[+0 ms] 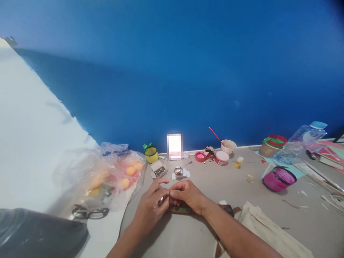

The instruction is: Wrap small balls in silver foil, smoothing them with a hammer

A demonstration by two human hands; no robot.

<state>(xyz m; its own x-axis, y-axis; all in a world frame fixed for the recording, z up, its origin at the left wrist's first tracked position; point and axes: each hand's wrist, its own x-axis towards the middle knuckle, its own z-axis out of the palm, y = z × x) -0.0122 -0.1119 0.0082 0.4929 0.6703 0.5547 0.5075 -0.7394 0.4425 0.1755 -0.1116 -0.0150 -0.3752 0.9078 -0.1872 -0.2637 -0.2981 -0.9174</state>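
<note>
A shiny silver piece [161,200] sits in the left hand [150,205], fingers curled around it. The right hand [189,196] pinches thumb and finger narrowly beside it; I cannot tell what they grip. Beyond, a silver ball [178,171] stands near an open box [160,172].

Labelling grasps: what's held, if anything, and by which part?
Left hand appears to hold a small shiny object; gripped part hidden. Right hand: can't tell whether anything's held.

Shiny object [178,171] obstructs ahead, with free tabletop [219,184] to its right.
</note>
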